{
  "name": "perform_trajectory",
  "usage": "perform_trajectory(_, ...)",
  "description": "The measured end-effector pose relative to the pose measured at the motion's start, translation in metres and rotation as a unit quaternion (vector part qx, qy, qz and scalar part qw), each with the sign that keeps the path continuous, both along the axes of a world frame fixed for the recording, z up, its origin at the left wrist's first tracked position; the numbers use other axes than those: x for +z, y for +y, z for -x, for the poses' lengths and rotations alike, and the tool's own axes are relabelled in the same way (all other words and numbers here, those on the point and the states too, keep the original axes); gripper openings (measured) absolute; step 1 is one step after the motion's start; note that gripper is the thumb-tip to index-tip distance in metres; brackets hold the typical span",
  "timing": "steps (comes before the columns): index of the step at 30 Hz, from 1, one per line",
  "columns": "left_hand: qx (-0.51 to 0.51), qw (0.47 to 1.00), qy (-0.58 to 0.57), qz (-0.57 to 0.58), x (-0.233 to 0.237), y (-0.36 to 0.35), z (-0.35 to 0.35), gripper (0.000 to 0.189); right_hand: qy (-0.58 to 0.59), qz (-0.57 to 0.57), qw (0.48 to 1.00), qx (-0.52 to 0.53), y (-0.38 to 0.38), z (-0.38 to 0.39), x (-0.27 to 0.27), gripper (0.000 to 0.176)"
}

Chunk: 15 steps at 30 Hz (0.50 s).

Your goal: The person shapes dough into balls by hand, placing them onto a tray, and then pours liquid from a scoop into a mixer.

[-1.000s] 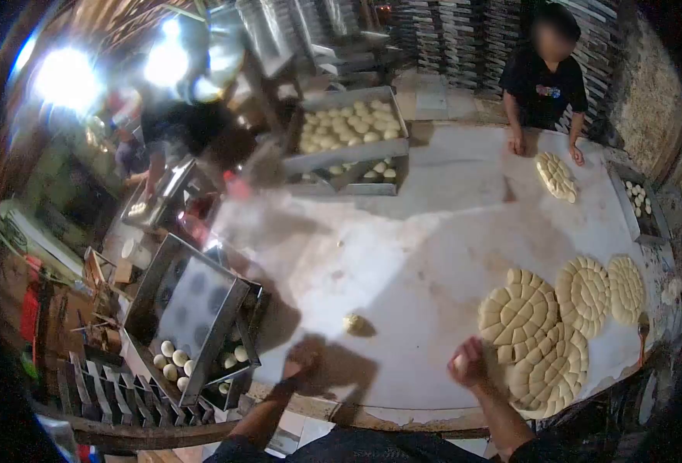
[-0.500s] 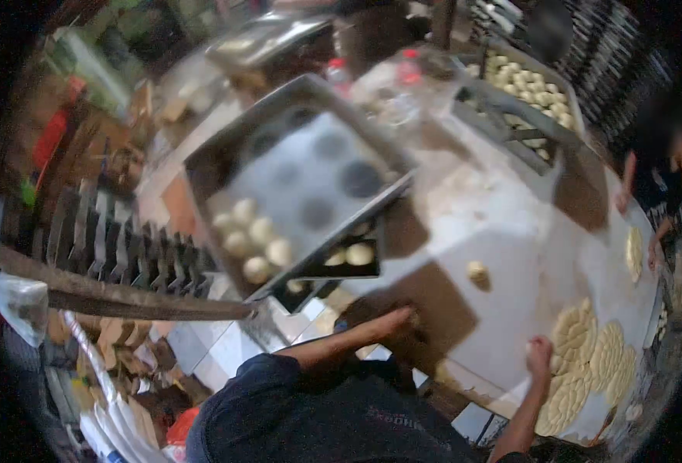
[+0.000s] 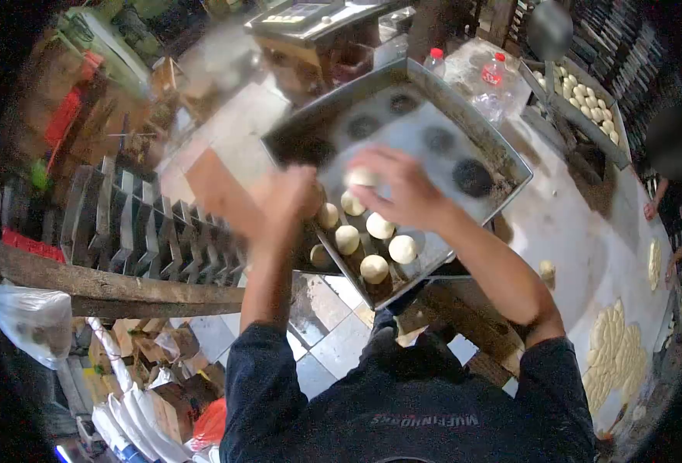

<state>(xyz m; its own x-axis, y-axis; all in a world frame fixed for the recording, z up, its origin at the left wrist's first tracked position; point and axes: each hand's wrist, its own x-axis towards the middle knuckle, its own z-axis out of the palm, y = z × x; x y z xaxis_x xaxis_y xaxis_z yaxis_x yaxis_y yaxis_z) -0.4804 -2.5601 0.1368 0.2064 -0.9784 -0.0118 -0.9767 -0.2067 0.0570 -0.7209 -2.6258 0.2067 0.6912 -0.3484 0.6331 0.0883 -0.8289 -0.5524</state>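
Observation:
A deep metal baking tray (image 3: 476, 131) with a pale sheet and dark round marks lies in front of me. Several dough balls (image 3: 347, 239) sit in its near corner. My right hand (image 3: 406, 189) is inside the tray, its fingers curled over a pale dough ball (image 3: 362, 177) above the others. By the tray's left side, my left hand (image 3: 291, 194) is blurred; its fingers look curled in, and whatever they hold is hidden.
Flattened dough pieces (image 3: 615, 347) and one lone dough ball (image 3: 547, 269) lie on the worktable (image 3: 526, 224) at right. Another tray of dough balls (image 3: 588, 104) stands at the back right, near a person's hand (image 3: 650, 210). Metal racking (image 3: 117, 212) and a wooden beam (image 3: 125, 287) flank the left.
Both hands have moved up to the tray, the right one from the worktable and the left from below the tray. A dough ball now shows under my right hand. The camera view has shifted.

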Motion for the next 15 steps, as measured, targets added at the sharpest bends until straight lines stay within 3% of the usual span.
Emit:
perform_trajectory(1, 0.001, 1.000, 0.001, 0.004, 0.016, 0.000, 0.006, 0.031, 0.032, 0.004, 0.999, 0.012, -0.011, -0.033, -0.016, 0.025)
perform_trajectory(2, 0.022, 0.999, 0.016, -0.028, 0.027, -0.002, 0.013, 0.033, 0.147, 0.005, 0.989, 0.012, -0.025, -0.059, -0.040, 0.026)
perform_trajectory(3, 0.038, 0.997, 0.030, -0.063, 0.031, -0.006, 0.020, 0.036, 0.147, 0.002, 0.989, 0.005, -0.024, -0.063, -0.040, 0.026)
perform_trajectory(4, -0.050, 0.996, 0.076, 0.008, -0.034, -0.007, -0.041, 0.051, 0.206, 0.063, 0.977, -0.008, -0.024, -0.061, -0.039, 0.027)
perform_trajectory(5, 0.021, 0.977, 0.210, 0.019, -0.045, -0.002, -0.050, 0.068, 0.266, 0.118, 0.956, -0.025, -0.026, -0.051, -0.041, 0.027)
perform_trajectory(6, -0.025, 0.997, 0.041, 0.067, 0.005, 0.009, -0.006, 0.073, 0.147, 0.096, 0.983, -0.046, -0.028, -0.034, -0.048, 0.028)
perform_trajectory(7, 0.025, 0.985, 0.096, 0.143, 0.028, 0.015, 0.015, 0.069, 0.055, 0.093, 0.991, -0.085, -0.023, -0.004, -0.040, 0.024)
perform_trajectory(8, -0.001, 0.987, -0.011, 0.158, 0.081, 0.029, 0.070, 0.066, -0.006, 0.080, 0.989, -0.127, -0.018, 0.034, -0.030, 0.020)
perform_trajectory(9, 0.004, 0.973, 0.007, 0.229, 0.106, 0.042, 0.118, 0.063, -0.067, 0.072, 0.980, -0.172, -0.012, 0.078, -0.028, 0.017)
perform_trajectory(11, -0.073, 0.906, 0.140, 0.392, 0.129, 0.068, 0.214, 0.048, -0.046, 0.033, 0.942, -0.330, 0.008, 0.183, -0.049, 0.012)
perform_trajectory(12, -0.099, 0.835, 0.343, 0.419, 0.081, 0.088, 0.245, 0.043, -0.046, -0.004, 0.909, -0.414, 0.022, 0.232, -0.070, 0.009)
perform_trajectory(13, -0.292, 0.825, 0.411, 0.255, 0.038, 0.100, 0.250, 0.038, -0.050, -0.039, 0.866, -0.496, 0.039, 0.280, -0.098, 0.006)
perform_trajectory(14, -0.472, 0.759, 0.441, 0.076, -0.005, 0.094, 0.260, 0.034, -0.018, -0.085, 0.831, -0.549, 0.061, 0.325, -0.125, 0.005)
perform_trajectory(15, -0.517, 0.743, 0.402, 0.136, -0.038, 0.086, 0.351, 0.039, 0.007, -0.134, 0.789, -0.600, 0.085, 0.368, -0.151, 0.005)
